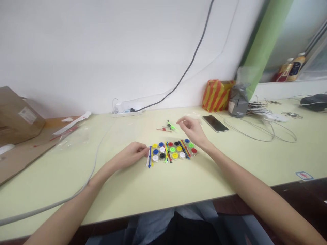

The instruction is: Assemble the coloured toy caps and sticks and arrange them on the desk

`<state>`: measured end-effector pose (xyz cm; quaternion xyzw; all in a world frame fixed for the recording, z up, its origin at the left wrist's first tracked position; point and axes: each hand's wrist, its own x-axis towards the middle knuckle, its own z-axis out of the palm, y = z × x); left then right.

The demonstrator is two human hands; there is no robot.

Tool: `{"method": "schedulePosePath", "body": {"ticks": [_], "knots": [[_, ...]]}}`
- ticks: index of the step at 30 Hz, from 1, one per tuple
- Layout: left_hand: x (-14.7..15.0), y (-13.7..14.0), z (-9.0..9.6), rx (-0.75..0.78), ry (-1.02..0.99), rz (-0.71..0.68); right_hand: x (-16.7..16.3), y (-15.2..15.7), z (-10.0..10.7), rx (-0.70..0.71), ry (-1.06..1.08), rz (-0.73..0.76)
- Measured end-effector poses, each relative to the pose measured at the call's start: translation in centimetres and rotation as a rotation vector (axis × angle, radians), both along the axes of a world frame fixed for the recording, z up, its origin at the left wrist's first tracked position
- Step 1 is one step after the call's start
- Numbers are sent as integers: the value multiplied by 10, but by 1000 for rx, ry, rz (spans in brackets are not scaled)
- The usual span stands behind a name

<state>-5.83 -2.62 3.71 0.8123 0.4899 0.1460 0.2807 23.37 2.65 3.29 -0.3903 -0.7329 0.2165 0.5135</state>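
My left hand [135, 153] rests on the table with thumb and forefinger closed together. Its fingertips touch the left end of a row of small plastic parts, at a blue arrow-shaped spinner [150, 157] lying beside a white one. Whether they grip either is hidden. Round clear pieces with coloured caps, such as a white-capped one [155, 158] and a red-capped one [194, 150], stand in columns with spinner arrows [166, 152] between them. Above the far right of this group hovers my right hand [192, 130], fingers bent and apart, near a loose pile of green, black and red spinners [169, 126].
A phone [216, 123] lies right of the pile. Behind it stand a striped bag [217, 95] and a grey bag [238, 102]. A power strip [127, 113] sits by the wall. Cardboard [15, 163] is at left, and a grey cable [95, 163] crosses my left forearm.
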Motion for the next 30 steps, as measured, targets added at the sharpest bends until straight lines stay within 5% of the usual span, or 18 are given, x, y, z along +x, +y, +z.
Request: {"method": "schedulePosePath", "body": {"ticks": [8,15,26,30], "knots": [[-2,0,-1,-29,-23,-6,-7,39,-29,-73,-416,-121],[-4,1,-9,108,-19,76,-26,92,-24,-184,-702,-205],[-3,1,-10,283,4,143,-28,73,-7,-171,-844,-325],[0,-2,-6,350,-136,223,-27,46,20,-132,-603,-428]]}}
